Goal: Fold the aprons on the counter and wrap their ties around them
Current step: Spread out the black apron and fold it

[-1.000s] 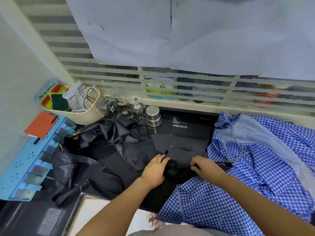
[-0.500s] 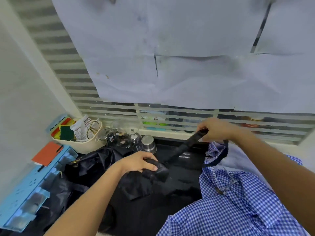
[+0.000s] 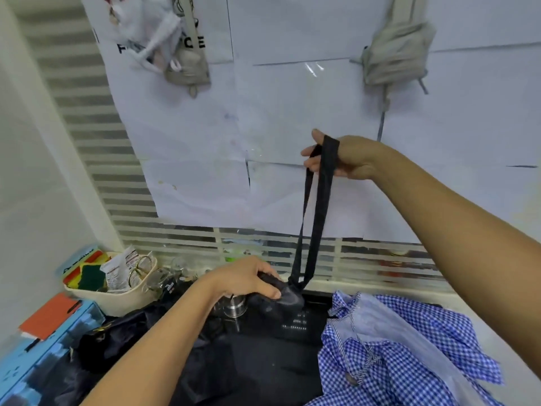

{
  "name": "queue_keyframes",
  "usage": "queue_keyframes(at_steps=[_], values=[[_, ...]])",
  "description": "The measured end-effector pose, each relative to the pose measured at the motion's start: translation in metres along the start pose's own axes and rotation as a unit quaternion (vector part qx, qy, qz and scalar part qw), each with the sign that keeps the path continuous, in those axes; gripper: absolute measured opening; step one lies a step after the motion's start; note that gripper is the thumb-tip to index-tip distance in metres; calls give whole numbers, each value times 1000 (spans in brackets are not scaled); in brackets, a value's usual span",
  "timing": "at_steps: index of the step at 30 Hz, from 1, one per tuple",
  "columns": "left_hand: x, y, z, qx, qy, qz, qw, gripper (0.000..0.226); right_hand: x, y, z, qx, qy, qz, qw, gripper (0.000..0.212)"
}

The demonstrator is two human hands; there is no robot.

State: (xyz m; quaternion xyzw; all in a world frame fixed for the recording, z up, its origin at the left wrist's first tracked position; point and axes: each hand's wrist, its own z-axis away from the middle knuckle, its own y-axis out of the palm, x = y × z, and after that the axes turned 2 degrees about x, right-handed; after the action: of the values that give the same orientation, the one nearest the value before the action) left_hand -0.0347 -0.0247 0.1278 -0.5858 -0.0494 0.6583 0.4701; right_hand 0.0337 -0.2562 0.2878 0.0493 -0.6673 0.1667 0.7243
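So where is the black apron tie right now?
Head view, centre-right: the long black fabric apron tie hangs from the raised right hand down to the folded black apron bundle gripped by the left hand, left of the blue checked apron.

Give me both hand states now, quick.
Left hand: closed, gripping the folded black apron.
Right hand: closed, holding the apron's black tie up high.

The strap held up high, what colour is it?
The strap is black, seen in the head view.

Single head-worn view, facing forward and down, close over the counter
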Motion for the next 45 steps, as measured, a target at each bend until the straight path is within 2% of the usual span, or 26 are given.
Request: queue_keyframes(at_steps=[2, 3, 5, 6, 8, 11, 13, 15, 19, 21, 23, 27, 30, 32, 36, 40, 45], values=[[-4, 3, 0, -7, -2, 52, 999, 24, 9, -6, 8, 67, -29, -119, 990, 39], [-5, 4, 2, -13, -8, 78, 997, 27, 14, -9, 14, 90, -41, -173, 980, 33], [-5, 6, 5, -11, -20, 93, 995, 32, 22, -19, 19, 107, -53, -276, 954, 16], [-4, 6, 5, -9, -27, 73, 997, 36, 25, -23, 21, 106, -54, -286, 951, 23], [-9, 5, 5, -10, -23, 16, 1000, 43, 38, -28, 29, 121, -42, -219, 967, 32], [-28, 5, 3, -33, -12, 5, 999, 48, 60, -22, 37, 141, -54, -58, 987, 22], [-42, 6, -3, -45, 2, 29, 999, 51, 76, -9, 39, 127, -99, 48, 986, 15], [-56, 7, -9, -43, 20, 35, 998, 48, 92, 7, 44, 126, -147, 121, 974, 17], [-80, 0, -20, -79, 35, 56, 995, 33, 115, 26, 57, 159, -216, 131, 954, 25], [-83, -12, -22, -108, 17, 56, 992, 22, 122, 25, 63, 183, -246, 124, 944, 25], [-83, -29, -21, -128, -6, 49, 991, 16, 128, 21, 70, 196, -266, 166, 929, 27], [-86, -61, -13, -168, -9, 65, 984, 13, 147, 11, 79, 100, -293, 325, 894, 33], [-92, -76, -15, -182, 15, 56, 982, 32, 160, 10, 76, 2, -305, 387, 870, 31], [-96, -82, -17, -182, 37, 56, 981, 36, 167, 12, 72, -56, -309, 415, 854, 29], [-107, -92, -15, -147, 95, 63, 983, 26, 184, 7, 73, -106, -322, 383, 860, 26], [-110, -106, -8, -117, 148, 69, 980, 35, 205, -1, 77, -165, -332, 314, 874, 24], [-99, -122, 0, -121, 185, 169, 961, 31, 220, 9, 66, -170, -338, 276, 884, 20]])
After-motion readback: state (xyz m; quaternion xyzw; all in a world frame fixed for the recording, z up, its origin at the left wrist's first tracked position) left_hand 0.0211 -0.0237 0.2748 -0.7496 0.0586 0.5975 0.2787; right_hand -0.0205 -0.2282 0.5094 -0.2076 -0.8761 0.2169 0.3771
